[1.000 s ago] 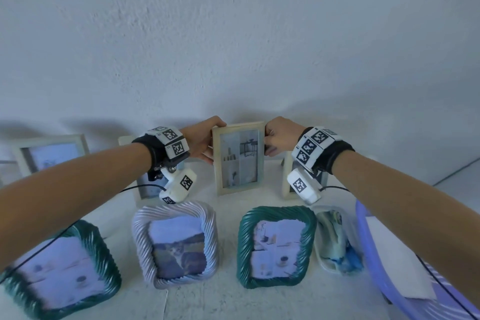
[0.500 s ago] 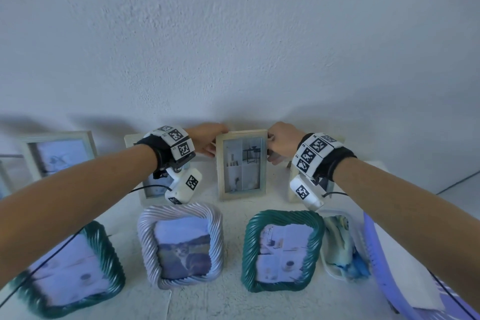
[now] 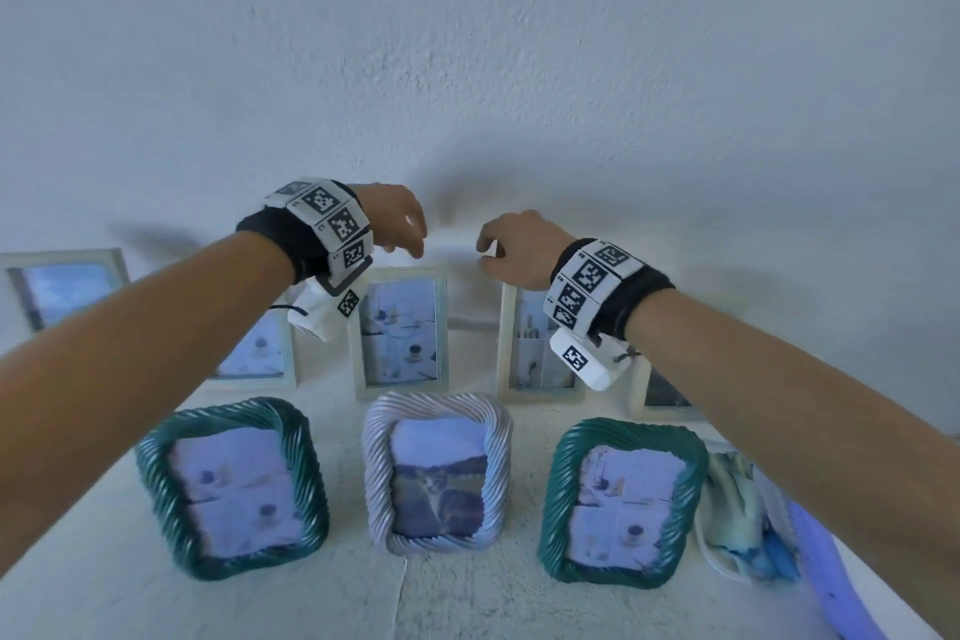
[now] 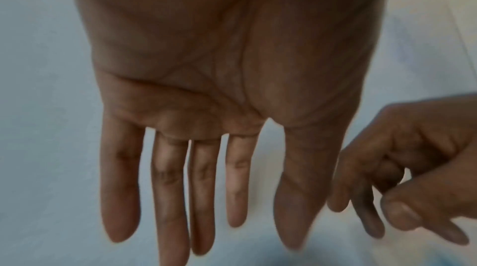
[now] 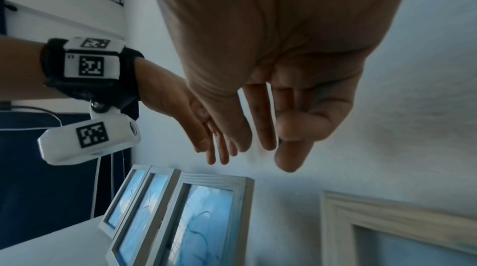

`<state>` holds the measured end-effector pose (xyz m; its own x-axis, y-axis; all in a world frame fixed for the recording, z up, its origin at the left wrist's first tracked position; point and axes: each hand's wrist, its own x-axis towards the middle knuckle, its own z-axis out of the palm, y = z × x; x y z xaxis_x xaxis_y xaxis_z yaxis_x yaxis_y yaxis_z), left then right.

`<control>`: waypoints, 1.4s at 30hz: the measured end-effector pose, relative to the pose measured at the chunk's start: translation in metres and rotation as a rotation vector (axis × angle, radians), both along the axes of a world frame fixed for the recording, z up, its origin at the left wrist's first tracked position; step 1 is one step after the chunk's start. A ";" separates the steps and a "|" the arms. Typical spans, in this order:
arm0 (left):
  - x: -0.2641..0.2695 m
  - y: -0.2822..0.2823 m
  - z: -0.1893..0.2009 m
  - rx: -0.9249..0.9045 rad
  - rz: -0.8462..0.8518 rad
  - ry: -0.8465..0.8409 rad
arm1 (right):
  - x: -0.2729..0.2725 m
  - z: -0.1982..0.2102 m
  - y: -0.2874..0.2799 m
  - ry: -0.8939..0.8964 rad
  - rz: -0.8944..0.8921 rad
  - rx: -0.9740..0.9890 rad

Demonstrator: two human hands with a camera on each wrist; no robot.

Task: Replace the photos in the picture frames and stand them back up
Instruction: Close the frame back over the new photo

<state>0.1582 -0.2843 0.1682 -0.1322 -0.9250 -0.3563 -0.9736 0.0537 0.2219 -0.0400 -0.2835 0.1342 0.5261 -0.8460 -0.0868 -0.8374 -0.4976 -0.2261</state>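
both our hands are empty and raised above the back row: left hand [image 3: 397, 218] with fingers straight and relaxed, right hand [image 3: 511, 244] loosely curled on nothing. the frames stand upright on the surface [image 3: 457, 598], long axes vertical, below and just nearer us than the hands; the pale frame [image 3: 399, 334] sits under the left hand, its neighbour [image 3: 535, 343] under the right, so each hand is about equally placed. no brand or writing is legible, only square coded markers on the wristbands [image 3: 332, 218].

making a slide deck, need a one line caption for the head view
Both hands, left hand and right hand, hover empty above two rows of upright picture frames on a white table.
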 end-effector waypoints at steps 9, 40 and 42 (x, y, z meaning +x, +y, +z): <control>0.034 0.015 -0.019 0.091 0.015 -0.245 | 0.069 -0.021 -0.018 0.268 0.031 0.095; -0.107 0.278 -0.058 -0.113 0.160 0.842 | -0.145 -0.084 0.313 -1.479 -0.411 0.751; -0.123 0.303 -0.094 -0.079 0.228 0.796 | -0.153 -0.107 0.331 -1.475 -0.490 0.780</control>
